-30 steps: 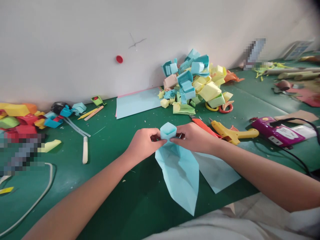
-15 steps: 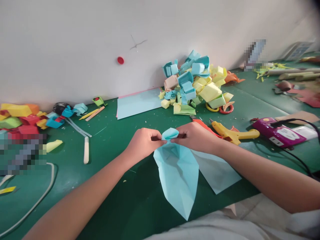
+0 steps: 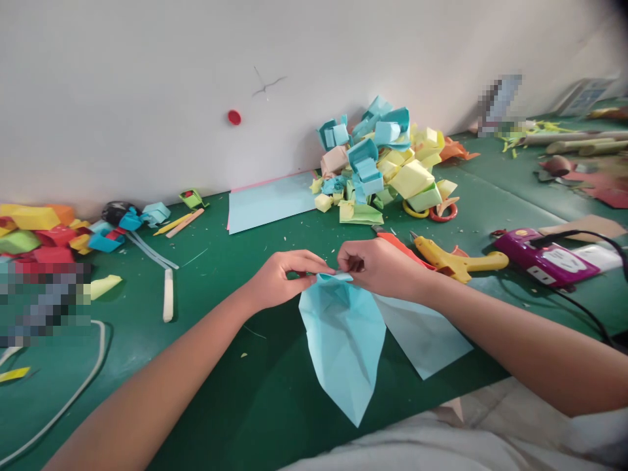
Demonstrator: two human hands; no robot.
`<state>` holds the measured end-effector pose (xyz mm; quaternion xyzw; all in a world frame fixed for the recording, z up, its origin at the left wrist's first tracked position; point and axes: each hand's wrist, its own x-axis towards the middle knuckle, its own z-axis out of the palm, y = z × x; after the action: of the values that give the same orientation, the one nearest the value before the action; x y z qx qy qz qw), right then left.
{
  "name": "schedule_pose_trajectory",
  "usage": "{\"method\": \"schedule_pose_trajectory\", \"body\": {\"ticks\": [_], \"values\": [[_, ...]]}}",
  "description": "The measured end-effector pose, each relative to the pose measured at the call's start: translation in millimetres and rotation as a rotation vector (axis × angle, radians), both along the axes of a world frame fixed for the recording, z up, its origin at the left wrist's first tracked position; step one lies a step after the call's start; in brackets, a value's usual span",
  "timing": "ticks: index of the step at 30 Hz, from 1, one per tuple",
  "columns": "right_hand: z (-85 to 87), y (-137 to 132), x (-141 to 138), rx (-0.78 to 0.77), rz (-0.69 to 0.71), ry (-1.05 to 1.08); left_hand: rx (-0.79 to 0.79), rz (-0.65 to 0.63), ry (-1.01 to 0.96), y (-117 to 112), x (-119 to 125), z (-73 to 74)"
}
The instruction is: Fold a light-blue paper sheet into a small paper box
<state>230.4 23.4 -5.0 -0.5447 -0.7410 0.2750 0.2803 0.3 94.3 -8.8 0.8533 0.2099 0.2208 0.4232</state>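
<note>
A light blue folded paper (image 3: 343, 333) hangs above the green table (image 3: 216, 307), its point toward me. My left hand (image 3: 279, 280) pinches the paper's top edge from the left. My right hand (image 3: 380, 267) pinches the same edge from the right, fingers curled. The top flap is pressed flat between the two hands. A second light blue sheet (image 3: 424, 337) lies on the table under my right forearm.
A heap of folded blue, yellow and green paper boxes (image 3: 383, 163) sits by the wall. A blue sheet (image 3: 269, 201), scissors (image 3: 432, 210), a yellow glue gun (image 3: 456, 261), a purple power strip (image 3: 540, 258) and coloured paper pieces (image 3: 44, 232) surround the hands.
The upright rounded flap at the paper's top has been folded down flat between my fingers. The paper's lower point swung slightly left.
</note>
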Motion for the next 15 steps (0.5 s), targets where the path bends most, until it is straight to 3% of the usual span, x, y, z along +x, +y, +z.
{"method": "schedule_pose_trajectory", "body": {"ticks": [4,15], "values": [[1.2,-1.5,0.3,0.025,-0.001,-0.042,-0.112,-0.088,-0.011,5.0,-3.7,0.3],[0.6,0.9,7.5,0.080,0.232,-0.068,-0.169,-0.006,0.099,-2.3,4.2,-2.8]]}}
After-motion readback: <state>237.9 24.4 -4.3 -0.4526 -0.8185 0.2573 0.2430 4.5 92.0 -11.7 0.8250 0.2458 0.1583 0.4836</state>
